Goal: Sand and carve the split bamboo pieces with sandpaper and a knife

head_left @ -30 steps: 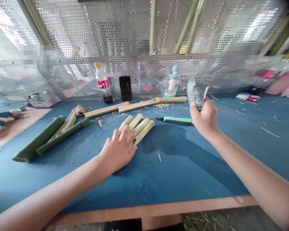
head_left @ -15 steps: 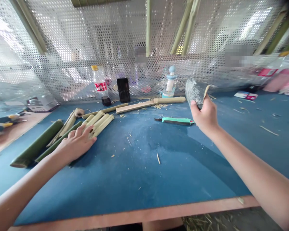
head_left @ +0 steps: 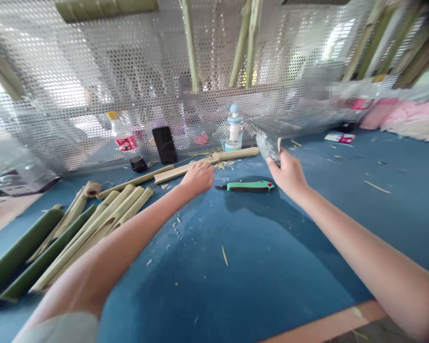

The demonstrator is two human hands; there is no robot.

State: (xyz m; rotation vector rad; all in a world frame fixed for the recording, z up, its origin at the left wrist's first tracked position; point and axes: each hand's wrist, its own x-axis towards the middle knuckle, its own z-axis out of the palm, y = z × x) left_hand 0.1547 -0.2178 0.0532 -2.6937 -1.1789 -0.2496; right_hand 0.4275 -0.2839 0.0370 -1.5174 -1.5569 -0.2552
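My right hand [head_left: 289, 169] pinches a curled grey sheet of sandpaper [head_left: 266, 146], dusted with white powder, above the back of the table. My left hand [head_left: 200, 176] is at the front edge of a pale split bamboo piece [head_left: 175, 172] and overlaps it in view. Its fingers bend downward and their tips are hidden, so a grip on the bamboo cannot be confirmed. Between my hands lies a folding saw or knife with a green and black handle [head_left: 250, 186]. Pale bamboo lengths [head_left: 103, 216] and dark green bamboo tubes [head_left: 25, 243] lie at the left.
Along the perforated metal panel stand a cola bottle [head_left: 127, 143], a black phone [head_left: 164, 144] and a blue-topped clear bottle [head_left: 233, 128]. A twine roll [head_left: 92, 189] sits behind the bamboo. Shavings dot the blue tabletop [head_left: 207, 295]. Pink cloth [head_left: 414, 119] lies at the back right.
My left hand has left the pale bamboo lengths and moved right to the split piece. My right hand still holds the sandpaper, now turned more edge-on. The view has swung right.
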